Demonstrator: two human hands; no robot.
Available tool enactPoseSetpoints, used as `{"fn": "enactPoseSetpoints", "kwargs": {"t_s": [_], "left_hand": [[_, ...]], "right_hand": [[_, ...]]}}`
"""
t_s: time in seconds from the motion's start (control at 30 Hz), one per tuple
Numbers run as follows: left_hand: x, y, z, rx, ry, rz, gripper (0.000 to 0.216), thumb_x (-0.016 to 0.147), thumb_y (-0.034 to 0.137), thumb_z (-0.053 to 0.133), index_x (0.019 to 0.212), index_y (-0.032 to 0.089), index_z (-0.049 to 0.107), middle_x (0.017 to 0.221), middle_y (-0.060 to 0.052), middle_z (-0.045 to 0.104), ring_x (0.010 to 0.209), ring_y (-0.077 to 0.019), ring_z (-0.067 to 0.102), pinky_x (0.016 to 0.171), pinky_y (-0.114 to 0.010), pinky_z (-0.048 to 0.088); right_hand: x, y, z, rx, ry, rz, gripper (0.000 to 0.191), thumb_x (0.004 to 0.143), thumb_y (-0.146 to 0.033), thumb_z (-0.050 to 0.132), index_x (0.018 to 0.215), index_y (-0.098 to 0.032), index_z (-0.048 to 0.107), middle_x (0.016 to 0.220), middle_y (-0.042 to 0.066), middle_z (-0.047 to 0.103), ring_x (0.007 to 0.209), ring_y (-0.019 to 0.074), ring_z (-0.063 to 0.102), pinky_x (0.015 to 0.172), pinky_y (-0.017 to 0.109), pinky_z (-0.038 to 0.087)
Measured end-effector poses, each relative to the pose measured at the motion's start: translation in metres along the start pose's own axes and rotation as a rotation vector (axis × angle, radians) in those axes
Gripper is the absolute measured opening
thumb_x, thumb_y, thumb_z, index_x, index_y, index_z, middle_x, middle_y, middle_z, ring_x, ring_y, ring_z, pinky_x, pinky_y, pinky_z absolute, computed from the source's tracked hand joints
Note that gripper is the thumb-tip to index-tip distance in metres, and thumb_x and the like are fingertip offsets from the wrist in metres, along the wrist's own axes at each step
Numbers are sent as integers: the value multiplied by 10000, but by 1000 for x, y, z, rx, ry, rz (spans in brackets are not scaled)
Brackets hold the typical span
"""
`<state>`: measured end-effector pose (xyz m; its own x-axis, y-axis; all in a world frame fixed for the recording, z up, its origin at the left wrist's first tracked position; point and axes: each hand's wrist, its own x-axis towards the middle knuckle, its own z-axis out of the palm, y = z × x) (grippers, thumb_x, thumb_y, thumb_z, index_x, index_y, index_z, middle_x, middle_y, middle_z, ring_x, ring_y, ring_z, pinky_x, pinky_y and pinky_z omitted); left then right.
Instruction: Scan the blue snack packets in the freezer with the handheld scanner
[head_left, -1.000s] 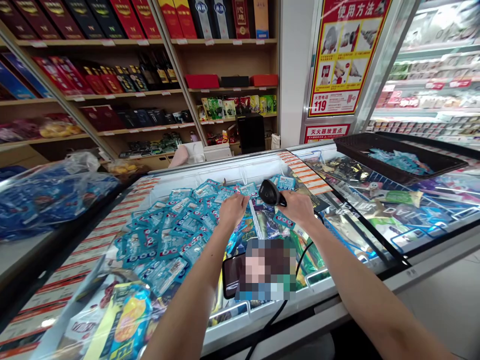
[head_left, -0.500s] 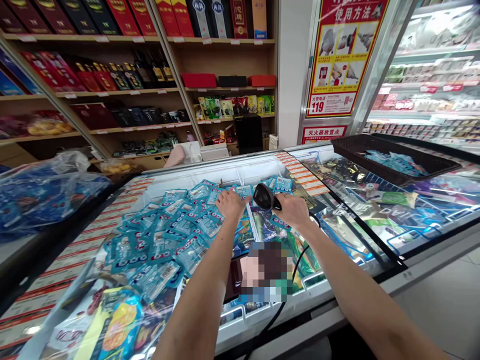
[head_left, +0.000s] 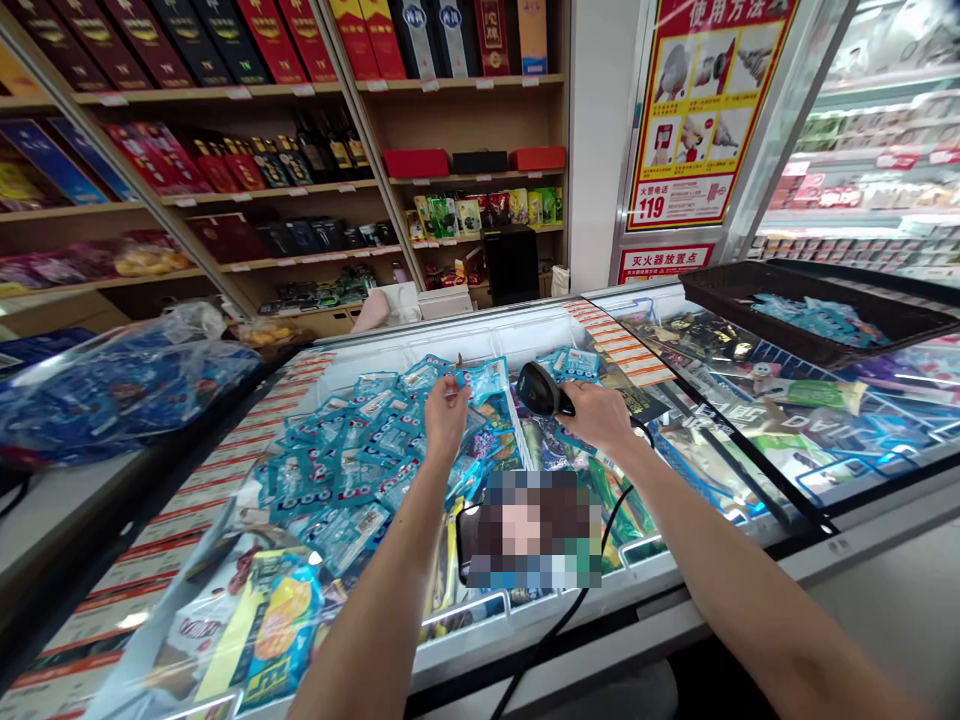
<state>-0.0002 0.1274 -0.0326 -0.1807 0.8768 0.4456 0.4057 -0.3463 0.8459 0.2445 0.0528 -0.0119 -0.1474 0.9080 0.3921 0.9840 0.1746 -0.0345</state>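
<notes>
Within the right grip [head_left: 600, 415], a black scanner [head_left: 541, 391].

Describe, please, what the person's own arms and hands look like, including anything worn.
The left arm and right arm are bare, without visible sleeves. The left hand and right hand are ungloved; no watch, bracelet or ring can be made out.
</notes>
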Motion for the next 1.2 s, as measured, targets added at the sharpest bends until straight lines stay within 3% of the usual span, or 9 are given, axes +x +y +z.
{"fn": "enactPoseSetpoints", "kwargs": {"t_s": [0.23,0.43,1.2], "left_hand": [[-5,-10,-8,-61,-86,4,210,744,324,571,892,179,536,785,-12,600,734,-140,580,700,-275,466],[-5,-15,-6,55,-59,56,192,772,309,554,919,187,538,806,-21,604,730,-147,575,701,-288,453],[-9,-18,-5,180,-78,105,189,826,296,502,986,197,508,841,-38,606,734,-153,582,700,-293,453]], "right_hand": [[-3,-3,4,-24,46,-81,337,820,-393,522,1105,-228,591,945,45,682,855,205,618,654,273,353],[-4,-7,4,-2,96,-136,296,822,-373,522,1059,-217,609,910,41,680,834,197,616,640,270,327],[-4,-9,3,14,44,-167,297,841,-375,499,1066,-211,604,926,45,677,853,198,619,664,271,344]]}}
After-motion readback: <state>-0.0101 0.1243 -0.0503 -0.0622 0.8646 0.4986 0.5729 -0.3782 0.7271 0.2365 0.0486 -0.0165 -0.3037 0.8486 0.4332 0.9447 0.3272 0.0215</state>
